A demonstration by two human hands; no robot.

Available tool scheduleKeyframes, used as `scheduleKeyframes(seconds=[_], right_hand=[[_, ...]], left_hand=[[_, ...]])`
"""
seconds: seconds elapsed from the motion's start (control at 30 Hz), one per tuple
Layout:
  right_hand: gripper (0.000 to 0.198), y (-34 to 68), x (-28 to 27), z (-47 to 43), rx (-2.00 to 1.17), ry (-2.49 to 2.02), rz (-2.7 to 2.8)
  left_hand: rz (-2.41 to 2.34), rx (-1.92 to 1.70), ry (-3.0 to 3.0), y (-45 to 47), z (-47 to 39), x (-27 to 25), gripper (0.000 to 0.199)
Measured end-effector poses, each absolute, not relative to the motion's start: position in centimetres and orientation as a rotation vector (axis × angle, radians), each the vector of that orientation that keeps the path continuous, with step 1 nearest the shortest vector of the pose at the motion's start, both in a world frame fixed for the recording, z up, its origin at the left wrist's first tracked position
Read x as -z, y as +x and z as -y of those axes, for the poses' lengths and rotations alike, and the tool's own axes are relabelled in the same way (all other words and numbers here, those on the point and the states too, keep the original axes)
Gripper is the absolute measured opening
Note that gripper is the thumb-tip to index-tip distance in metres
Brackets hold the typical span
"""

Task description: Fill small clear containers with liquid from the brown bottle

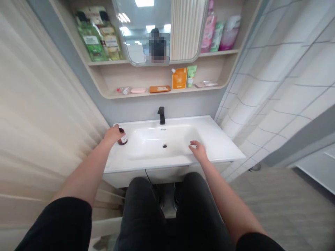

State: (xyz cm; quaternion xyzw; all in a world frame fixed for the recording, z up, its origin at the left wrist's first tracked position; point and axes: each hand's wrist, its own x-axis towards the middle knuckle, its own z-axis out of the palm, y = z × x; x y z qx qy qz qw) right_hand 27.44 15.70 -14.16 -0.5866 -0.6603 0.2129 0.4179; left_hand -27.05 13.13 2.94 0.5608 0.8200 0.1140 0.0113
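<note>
At the left end of the white sink counter, my left hand is closed around the top of a dark brown bottle with a white label. The bottle stands upright on or just above the counter; I cannot tell which. Over the right side of the washbasin, my right hand hovers with its fingers curved and apart, holding nothing. A black faucet stands behind the basin, and the drain hole shows at the bottom.
Above the faucet hangs a mirror cabinet. Its lower shelf carries an orange pouch, a green tube, an orange flat pack and a pink case. Several bottles fill the upper side shelves. A curtain hangs close at left.
</note>
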Motion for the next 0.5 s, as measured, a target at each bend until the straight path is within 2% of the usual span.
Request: scheduleKeyframes(seconds=[0.2, 0.33, 0.4, 0.5], right_hand=[[0.030, 27.4, 14.7, -15.5, -0.477, -1.485, 1.735], [0.032, 27.4, 14.4, -15.4, -0.491, -1.517, 1.733], [0.032, 27.3, 14.4, -15.3, -0.475, -1.513, 1.737], [0.032, 27.3, 14.4, -15.2, -0.451, -1.505, 1.739]], left_hand=[[-2.593, -0.319, 1.657, -29.0, -13.8, -2.7, 0.057], [-2.588, -0.231, 1.634, -28.6, -13.7, -3.7, 0.064], [-2.593, -0.381, 1.740, -28.1, -12.3, -4.4, 0.069], [-2.647, -0.893, 1.951, -27.5, -7.2, -4.3, 0.065]])
